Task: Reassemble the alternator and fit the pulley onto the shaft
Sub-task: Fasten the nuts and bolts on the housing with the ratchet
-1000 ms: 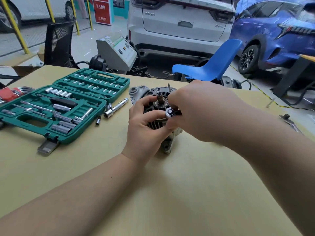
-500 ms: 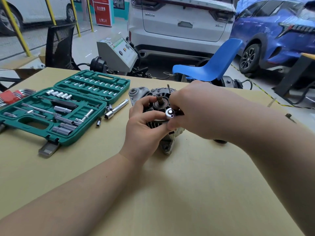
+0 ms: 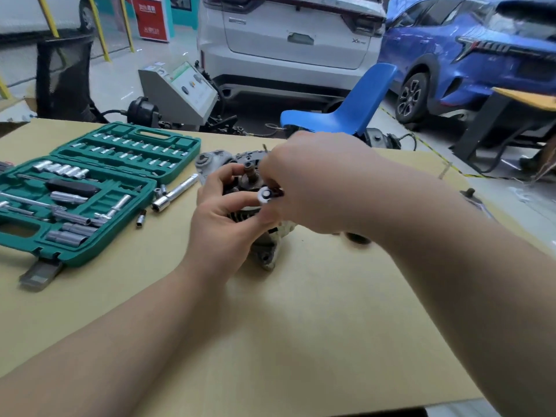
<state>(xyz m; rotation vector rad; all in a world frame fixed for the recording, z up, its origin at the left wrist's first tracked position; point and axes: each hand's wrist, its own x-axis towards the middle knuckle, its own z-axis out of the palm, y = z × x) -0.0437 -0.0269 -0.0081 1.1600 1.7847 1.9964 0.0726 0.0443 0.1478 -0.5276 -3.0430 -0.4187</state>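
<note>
Counter: flat, matte tan board; it carries everything below.

Socket case: green moulded plastic, lid open flat, rows of chrome sockets and bits in their slots, on the counter to my left.

Alternator: grey cast metal, ribbed and grimy, resting mid-counter with its shaft pointing up, bare and dark.

My left hand: fingers curled round the alternator's near left side, thumb up by the shaft.

My right hand: comes in from the right over the housing, fingers closed on a small tool whose round chrome head shows just right of the shaft; this hand hides the housing's right half.

Extension bar: chrome cylinder, loose between case and alternator.

Small loose socket: chrome, just beside the case's edge.

Dark round part: under my right wrist, mostly hidden; I cannot tell what it is.
</note>
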